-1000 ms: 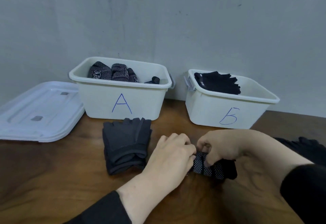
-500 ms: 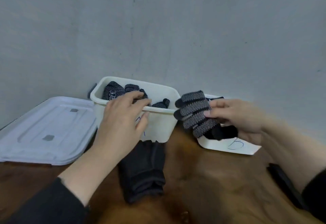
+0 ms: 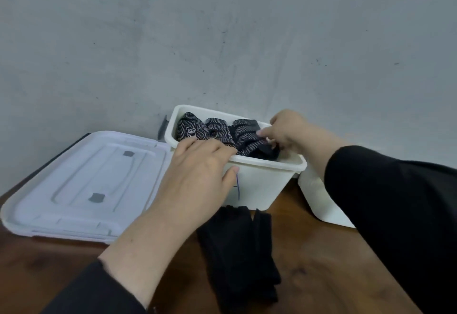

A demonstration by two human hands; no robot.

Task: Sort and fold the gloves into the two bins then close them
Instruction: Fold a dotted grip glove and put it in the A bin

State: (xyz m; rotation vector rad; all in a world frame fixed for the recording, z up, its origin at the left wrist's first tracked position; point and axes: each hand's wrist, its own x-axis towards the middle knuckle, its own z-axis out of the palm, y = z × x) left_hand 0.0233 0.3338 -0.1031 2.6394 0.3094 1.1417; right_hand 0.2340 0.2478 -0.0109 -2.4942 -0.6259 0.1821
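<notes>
Now: both hands at the left bin (image 3: 262, 185), dotted glove (image 3: 249, 140) going in.
Right hand (image 3: 288, 129) pinches the dotted glove inside the bin, fingers curled on it. Left hand (image 3: 197, 165) lies flat, fingers straight, over the near rim, touching folded gloves (image 3: 197, 129). Black gloves (image 3: 237, 249) lie on the table (image 3: 321, 251).

My bare left hand (image 3: 197, 165) lay flat, fingers straight, black sleeve at the wrist; my right hand (image 3: 286, 129) reached forward, its grip pinched.
</notes>
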